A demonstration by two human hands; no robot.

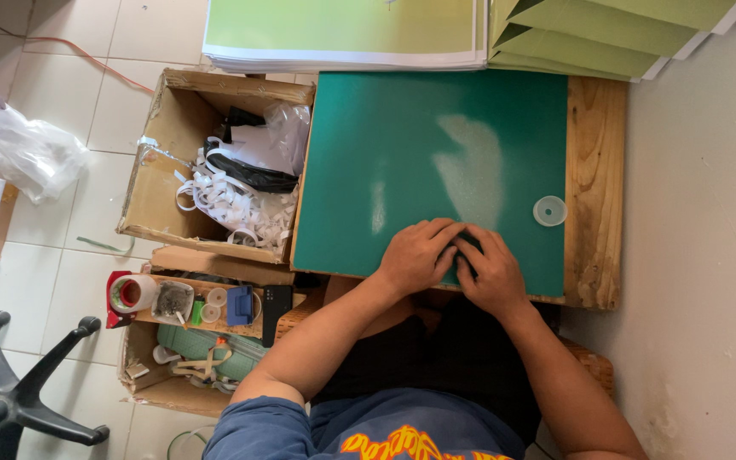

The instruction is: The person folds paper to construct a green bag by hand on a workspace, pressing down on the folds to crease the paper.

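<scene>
My left hand (416,254) and my right hand (491,271) rest together on the near edge of a green cutting mat (436,153) that covers a wooden table (596,170). Their fingers overlap around a small dark thing (467,243), mostly hidden between them; I cannot tell what it is. A clear round tape roll (549,210) lies on the mat, to the right of my hands.
Stacks of green sheets (342,30) and folded green sheets (589,34) lie at the table's far side. On the floor to the left stand a cardboard box of paper scraps (223,170), a box with tape and tools (193,328), a chair base (27,383) and a plastic bag (35,153).
</scene>
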